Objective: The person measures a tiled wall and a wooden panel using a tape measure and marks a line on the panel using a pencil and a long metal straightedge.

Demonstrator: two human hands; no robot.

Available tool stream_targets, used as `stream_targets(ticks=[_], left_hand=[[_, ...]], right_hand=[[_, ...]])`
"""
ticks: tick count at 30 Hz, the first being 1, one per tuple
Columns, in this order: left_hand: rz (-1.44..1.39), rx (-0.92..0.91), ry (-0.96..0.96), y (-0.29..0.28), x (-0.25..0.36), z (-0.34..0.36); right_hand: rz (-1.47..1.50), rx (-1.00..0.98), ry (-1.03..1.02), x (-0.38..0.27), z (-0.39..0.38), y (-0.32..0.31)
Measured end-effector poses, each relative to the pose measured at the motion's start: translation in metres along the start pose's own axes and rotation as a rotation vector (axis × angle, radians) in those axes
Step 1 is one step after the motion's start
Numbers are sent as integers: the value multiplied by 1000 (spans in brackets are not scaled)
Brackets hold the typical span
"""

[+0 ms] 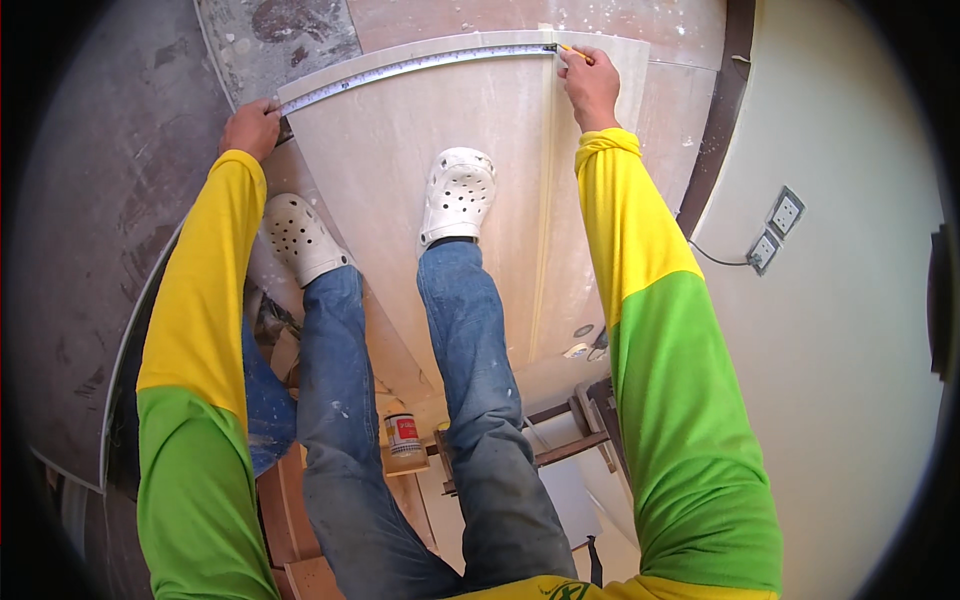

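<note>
A long, silvery graduated measuring strip [420,66], much like a steel ruler, lies across the far end of a pale wooden board [480,110]. My left hand [252,130] has its fingers closed on the strip's left end, at the board's left edge. Near the strip's right end, my right hand [592,88] pinches a thin yellow pencil [576,53], its tip pointing left toward the strip. The exact contact of tip and board is too small to make out. A narrow yellowish band [546,210] runs lengthwise along the board.
My white clog [460,195] stands on the board; the other clog [298,238] is by its left edge. A grey stained panel [110,200] spreads at left. Sockets [775,228] with a cable are on the right wall. Nearer me are a paint can [404,436] and a wooden frame [572,450].
</note>
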State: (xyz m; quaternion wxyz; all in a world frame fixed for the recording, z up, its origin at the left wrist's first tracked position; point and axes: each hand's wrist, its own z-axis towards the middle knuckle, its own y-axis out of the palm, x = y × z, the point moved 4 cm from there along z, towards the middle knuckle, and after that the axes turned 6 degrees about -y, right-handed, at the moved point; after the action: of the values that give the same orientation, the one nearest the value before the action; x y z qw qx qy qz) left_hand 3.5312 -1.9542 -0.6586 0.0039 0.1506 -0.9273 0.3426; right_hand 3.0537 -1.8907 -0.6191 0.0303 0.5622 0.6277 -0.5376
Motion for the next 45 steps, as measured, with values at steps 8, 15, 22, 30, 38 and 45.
stream_targets(ticks=[8,15,22,30,38,45], left_hand=[[10,14,1,-2,2,-3],[13,16,-14,-2,2,-2],[9,26,8,0,-1,0],[25,47,29,2,-3,2],[113,47,126,7,-6,12],[66,51,16,1,0,0]], right_hand=[[-190,27,-71,12,3,3],[-244,10,-170,10,-1,1],[-206,28,-160,8,-2,2],[-209,12,-193,10,2,0],[-270,-89,-228,24,15,-3],[-277,-89,-158,19,8,-2]])
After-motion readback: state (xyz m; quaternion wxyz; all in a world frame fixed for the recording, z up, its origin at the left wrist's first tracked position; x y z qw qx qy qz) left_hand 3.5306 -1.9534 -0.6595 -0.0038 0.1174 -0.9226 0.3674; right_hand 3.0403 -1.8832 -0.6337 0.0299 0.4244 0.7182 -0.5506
